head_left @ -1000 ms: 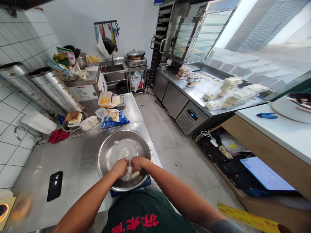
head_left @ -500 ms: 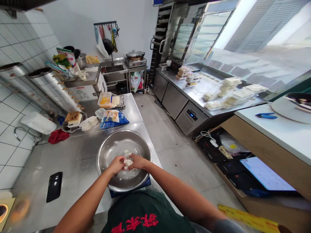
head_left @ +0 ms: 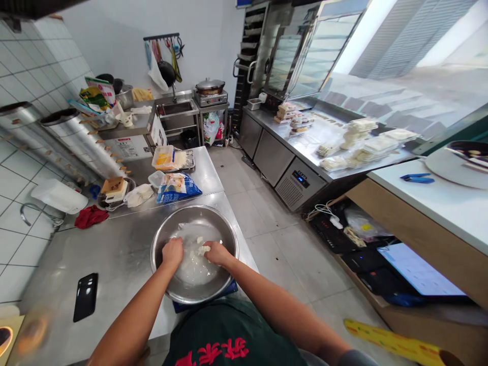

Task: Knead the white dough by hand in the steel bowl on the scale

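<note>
Head view: a soft-looking white lump (head_left: 203, 250) sits inside a wide steel bowl (head_left: 160, 239) at the desk's (head_left: 125, 264) edge. The right hand's (head_left: 218, 252) fingers pinch it; the left hand (head_left: 173, 251) curls by the bowl's left wall, contents hidden, cannot tell. The lump seems light, slippery, easily torn; probably best cupped underneath.

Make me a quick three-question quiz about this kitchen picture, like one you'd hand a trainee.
1. True or false: the left hand and the right hand are both inside the rim of the metal bowl.
2. What lies on the counter to the left of the bowl? (a) a fork (b) a black phone (c) a rolling pin
3. Fill in: the bag just beyond the bowl is mostly ____ in colour.
Key: 1 true; 2 b; 3 blue.
</note>
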The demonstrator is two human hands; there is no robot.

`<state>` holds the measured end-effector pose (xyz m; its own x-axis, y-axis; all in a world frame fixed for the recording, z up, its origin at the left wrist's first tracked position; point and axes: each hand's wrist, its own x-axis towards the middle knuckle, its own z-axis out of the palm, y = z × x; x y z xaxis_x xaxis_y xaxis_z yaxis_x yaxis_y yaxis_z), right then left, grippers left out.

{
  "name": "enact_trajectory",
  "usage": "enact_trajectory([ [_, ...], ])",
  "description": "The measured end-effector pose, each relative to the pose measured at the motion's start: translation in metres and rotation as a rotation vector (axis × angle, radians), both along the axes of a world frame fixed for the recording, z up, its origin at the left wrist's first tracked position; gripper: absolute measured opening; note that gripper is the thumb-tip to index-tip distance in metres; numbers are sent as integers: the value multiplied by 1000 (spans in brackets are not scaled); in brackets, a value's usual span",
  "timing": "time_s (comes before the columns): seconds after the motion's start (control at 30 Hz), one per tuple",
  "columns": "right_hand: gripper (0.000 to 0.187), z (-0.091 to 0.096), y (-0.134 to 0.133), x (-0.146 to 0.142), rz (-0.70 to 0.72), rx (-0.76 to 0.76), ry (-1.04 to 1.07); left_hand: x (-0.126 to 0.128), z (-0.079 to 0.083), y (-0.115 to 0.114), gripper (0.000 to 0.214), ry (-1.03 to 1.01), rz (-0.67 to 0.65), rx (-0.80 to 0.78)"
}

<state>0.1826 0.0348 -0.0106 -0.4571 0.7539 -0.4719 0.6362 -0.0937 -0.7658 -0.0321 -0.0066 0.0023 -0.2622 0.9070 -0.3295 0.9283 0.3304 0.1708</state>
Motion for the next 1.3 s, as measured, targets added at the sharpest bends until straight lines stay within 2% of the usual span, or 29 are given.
enact_trajectory([
  [0.07, 26, 1, -1, -2, -52, -49, 56, 7, 0, 0, 26, -39, -65, -11],
  [0.13, 21, 2, -2, -5, -98, -99, 105, 16, -2, 0, 29, -220, -112, 20],
  [0.27, 21, 2, -4, -12, -188, -210, 207, 29, -13, -1, 40, -870, -4, 10],
  [0.33, 21, 1, -4, -14, -232, -239, 246, 31, -18, -2, 33, -1004, 45, -25],
  [0.43, 16, -2, -5, -15, -303, -216, 279, 33, -18, -4, 26, -900, 59, 20],
  [0.53, 10, -2, -5, -11, -321, -190, 248, 32, -9, -3, 21, -631, -34, 58],
  [0.63, 8, 6, -3, -5, -297, -242, 249, 28, -1, -2, 22, -322, -116, 66],
  [0.73, 10, 15, 1, 1, -312, -292, 334, 19, 2, -2, 32, -61, -69, 34],
  [0.83, 11, 21, 5, 4, -329, -314, 356, 12, 3, -3, 39, 55, -7, -18],
  [0.9, 13, 21, 5, 3, -341, -338, 364, 12, 4, 0, 35, 52, -26, -59],
  [0.97, 14, 20, 3, 0, -340, -368, 401, 17, 7, 4, 31, -81, -79, -50],
  [1.1, 19, 17, -2, -7, -357, -431, 489, 33, 9, 10, 40, -741, -53, 1],
  [1.13, 22, 17, -3, -9, -365, -436, 491, 36, 9, 10, 40, -849, -40, 2],
  [1.2, 23, 16, -4, -11, -366, -427, 467, 39, 8, 9, 34, -842, -42, 19],
  [1.3, 20, 14, -4, -10, -326, -375, 418, 35, 8, 6, 23, -598, -44, 85],
])
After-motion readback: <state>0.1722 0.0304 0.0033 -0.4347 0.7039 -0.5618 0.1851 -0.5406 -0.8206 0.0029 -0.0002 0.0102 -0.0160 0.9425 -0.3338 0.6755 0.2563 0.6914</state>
